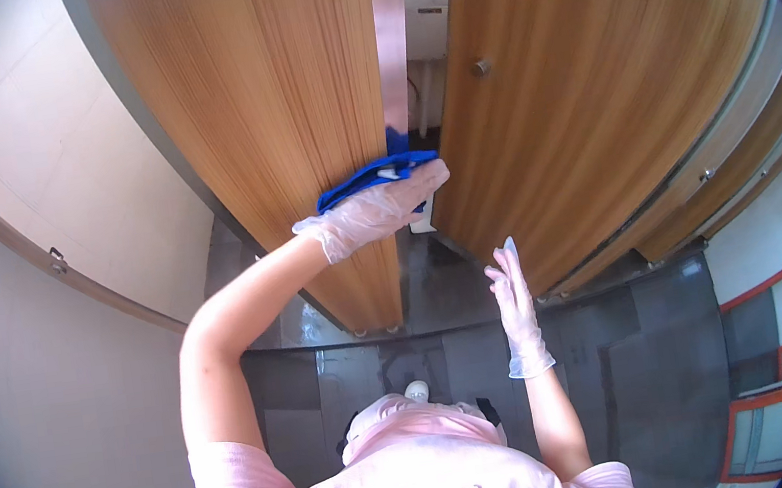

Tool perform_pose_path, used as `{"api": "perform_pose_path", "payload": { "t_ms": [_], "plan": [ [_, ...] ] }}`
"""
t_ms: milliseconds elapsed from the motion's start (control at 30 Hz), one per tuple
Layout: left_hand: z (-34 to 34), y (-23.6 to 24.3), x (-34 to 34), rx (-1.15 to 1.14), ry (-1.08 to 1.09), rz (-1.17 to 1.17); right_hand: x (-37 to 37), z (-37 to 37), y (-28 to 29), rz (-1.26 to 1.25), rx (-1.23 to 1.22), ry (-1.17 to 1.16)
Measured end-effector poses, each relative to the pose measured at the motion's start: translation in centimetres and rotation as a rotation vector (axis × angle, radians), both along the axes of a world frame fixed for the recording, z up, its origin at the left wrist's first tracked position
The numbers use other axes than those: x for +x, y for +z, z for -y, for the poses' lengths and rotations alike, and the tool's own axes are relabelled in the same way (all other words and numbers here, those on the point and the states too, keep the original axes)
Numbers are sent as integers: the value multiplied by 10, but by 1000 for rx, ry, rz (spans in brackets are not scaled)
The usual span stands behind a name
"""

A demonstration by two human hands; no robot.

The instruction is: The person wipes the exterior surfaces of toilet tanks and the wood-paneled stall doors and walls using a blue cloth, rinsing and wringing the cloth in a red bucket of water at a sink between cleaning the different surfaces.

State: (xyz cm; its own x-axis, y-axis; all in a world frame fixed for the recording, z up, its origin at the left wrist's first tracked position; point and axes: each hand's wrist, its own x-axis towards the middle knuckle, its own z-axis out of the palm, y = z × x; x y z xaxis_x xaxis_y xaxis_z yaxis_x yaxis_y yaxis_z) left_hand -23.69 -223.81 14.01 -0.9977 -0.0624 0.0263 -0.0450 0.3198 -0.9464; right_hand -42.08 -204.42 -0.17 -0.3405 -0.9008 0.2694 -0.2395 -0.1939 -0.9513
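Note:
My left hand (376, 208), in a thin clear glove, presses a blue cloth (372, 175) against the edge of a wooden stall partition (265, 112), beside its metal edge strip (391, 42). My right hand (515, 302), also gloved, is flat with fingers together, held up near the lower edge of the wooden stall door (588, 90) and holding nothing. The door stands slightly ajar, leaving a narrow gap between it and the partition. A small round knob (481, 66) sits on the door near the gap.
Dark grey floor tiles (624, 361) lie below. A pale wall (55, 318) with a rail runs on the left. More wooden panels and a white wall with red lines (773, 292) are on the right. A white fixture shows through the gap (426, 22).

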Motion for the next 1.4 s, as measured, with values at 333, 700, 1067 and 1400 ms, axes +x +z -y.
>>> {"api": "perform_pose_path", "payload": {
  "t_ms": [333, 700, 1067, 1400],
  "plan": [
    [37, 79, 14, 111, -115, -892, 5, -18, 10, 187, 154, -108],
    [-5, -112, -52, 601, 197, -1456, 27, 16, 20, 155, 144, 85],
    [23, -220, 46, 482, 22, -894, 15, -10, 17, -71, 342, 63],
    [74, -54, 214, 213, 246, -1443, -47, -61, -9, 65, 501, -126]
  ]
}}
